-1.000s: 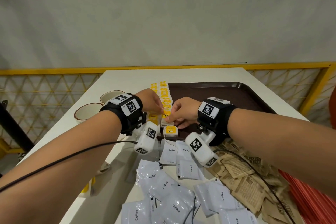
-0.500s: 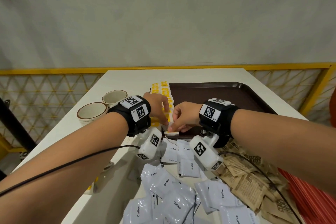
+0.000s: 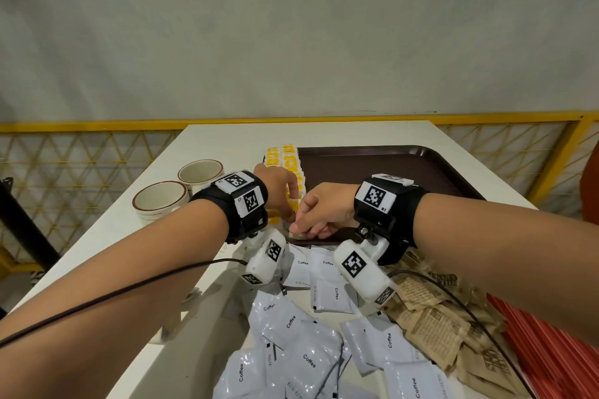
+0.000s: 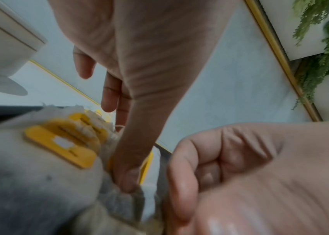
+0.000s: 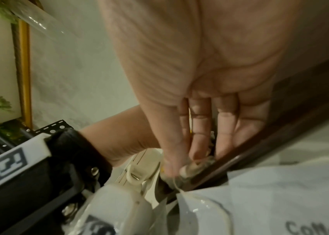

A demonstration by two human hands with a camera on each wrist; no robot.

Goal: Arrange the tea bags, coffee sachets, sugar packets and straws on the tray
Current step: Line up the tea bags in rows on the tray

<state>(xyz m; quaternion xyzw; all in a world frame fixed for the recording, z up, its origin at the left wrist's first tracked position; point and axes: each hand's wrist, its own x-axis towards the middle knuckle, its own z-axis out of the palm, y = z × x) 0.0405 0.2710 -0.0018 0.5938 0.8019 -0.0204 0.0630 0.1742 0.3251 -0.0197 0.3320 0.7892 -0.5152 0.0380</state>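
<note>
While half a second back a tea bag sat pinched clear of the row, now pressed down at the near left corner of the tray (image 3: 421, 155). Right hand (image 3: 324, 209) pinching that tea bag (image 3: 296, 234); left hand (image 3: 280, 185) steadying it with thumb and finger, other fingers loose. Row of tea bags (image 3: 285, 159) running toward 12 o'clock. Coffee sachets (image 3: 327, 295) at 6 o'clock on the bench (image 3: 227, 142), sugar packets (image 3: 431, 330) and straws (image 3: 547, 359) at 4 o'clock, still waiting. Cups (image 3: 160, 199) at 9 o'clock.
</note>
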